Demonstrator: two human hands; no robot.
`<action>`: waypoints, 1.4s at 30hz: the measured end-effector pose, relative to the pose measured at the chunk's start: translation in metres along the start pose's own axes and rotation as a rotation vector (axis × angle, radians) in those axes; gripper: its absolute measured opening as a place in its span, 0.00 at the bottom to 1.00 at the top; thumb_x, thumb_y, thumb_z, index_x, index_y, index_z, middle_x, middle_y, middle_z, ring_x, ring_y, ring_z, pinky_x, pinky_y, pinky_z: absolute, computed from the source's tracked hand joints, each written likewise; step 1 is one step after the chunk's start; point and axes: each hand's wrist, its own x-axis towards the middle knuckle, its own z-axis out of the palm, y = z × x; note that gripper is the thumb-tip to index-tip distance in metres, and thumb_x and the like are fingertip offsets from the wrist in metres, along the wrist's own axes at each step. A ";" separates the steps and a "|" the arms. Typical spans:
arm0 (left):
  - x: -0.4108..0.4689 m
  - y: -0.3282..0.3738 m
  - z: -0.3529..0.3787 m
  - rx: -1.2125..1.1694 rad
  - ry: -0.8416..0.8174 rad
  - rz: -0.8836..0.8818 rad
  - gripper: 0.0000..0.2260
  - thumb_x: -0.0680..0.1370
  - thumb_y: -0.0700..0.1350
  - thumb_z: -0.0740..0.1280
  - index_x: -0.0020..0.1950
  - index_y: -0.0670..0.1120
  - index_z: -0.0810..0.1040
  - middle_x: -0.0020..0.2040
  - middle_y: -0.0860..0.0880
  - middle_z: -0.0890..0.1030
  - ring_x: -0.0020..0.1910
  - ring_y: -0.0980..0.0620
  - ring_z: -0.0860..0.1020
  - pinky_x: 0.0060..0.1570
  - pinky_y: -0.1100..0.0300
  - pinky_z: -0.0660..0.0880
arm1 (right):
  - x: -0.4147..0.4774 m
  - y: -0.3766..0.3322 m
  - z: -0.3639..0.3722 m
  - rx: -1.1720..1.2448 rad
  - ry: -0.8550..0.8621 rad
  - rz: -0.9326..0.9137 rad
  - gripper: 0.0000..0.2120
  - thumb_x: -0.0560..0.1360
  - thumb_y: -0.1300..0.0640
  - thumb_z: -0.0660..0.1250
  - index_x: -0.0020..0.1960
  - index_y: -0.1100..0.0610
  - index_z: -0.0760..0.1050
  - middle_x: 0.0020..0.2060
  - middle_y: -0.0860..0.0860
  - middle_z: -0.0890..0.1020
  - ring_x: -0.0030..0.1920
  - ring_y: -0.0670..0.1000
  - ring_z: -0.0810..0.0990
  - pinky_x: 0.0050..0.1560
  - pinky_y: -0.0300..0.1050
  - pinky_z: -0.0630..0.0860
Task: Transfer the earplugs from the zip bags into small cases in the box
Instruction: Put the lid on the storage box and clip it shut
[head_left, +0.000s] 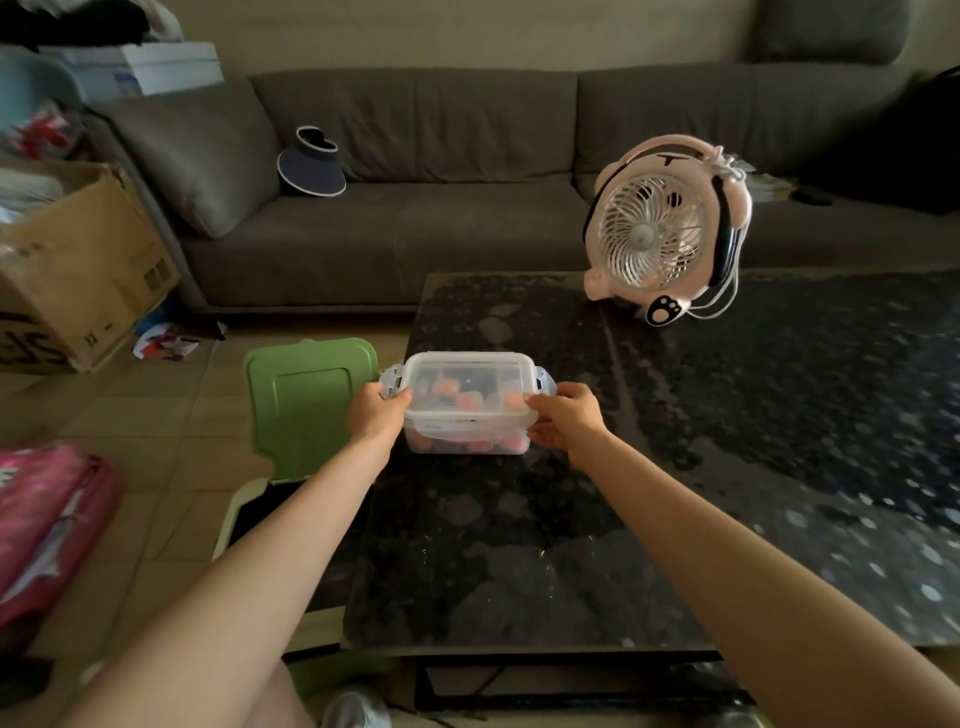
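Both hands grip clear lidded box (470, 402) at dark stone table (727, 415) left edge: left hand (375, 413) on left end, right hand (563, 422) on right; orange items blurred inside

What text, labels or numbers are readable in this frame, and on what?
Cardboard box: big black letters, upside down, cut off, perhaps "SE"; small marks unreadable.
White boxes: blue print, blurred.
Floor paper: print blurred.
Clear box, fan: none readable.
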 end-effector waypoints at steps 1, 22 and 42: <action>0.000 0.001 -0.001 0.007 0.002 -0.010 0.11 0.78 0.46 0.66 0.57 0.41 0.75 0.53 0.43 0.78 0.51 0.44 0.77 0.53 0.50 0.75 | 0.000 -0.001 0.000 -0.001 0.006 -0.009 0.24 0.72 0.61 0.71 0.65 0.56 0.66 0.54 0.57 0.77 0.42 0.54 0.82 0.32 0.44 0.80; -0.030 0.008 -0.051 -0.924 0.320 -0.079 0.15 0.79 0.40 0.64 0.65 0.42 0.68 0.45 0.52 0.78 0.41 0.55 0.81 0.29 0.64 0.78 | 0.029 -0.024 0.024 -1.453 -0.015 -0.522 0.26 0.74 0.50 0.69 0.70 0.53 0.69 0.66 0.55 0.67 0.66 0.58 0.64 0.62 0.53 0.68; -0.024 0.000 -0.053 -0.986 0.271 -0.126 0.15 0.79 0.40 0.65 0.65 0.41 0.69 0.47 0.47 0.82 0.39 0.52 0.83 0.30 0.62 0.79 | 0.023 -0.030 0.026 -1.279 0.045 -0.622 0.18 0.73 0.49 0.71 0.60 0.55 0.77 0.62 0.51 0.70 0.62 0.54 0.68 0.54 0.49 0.70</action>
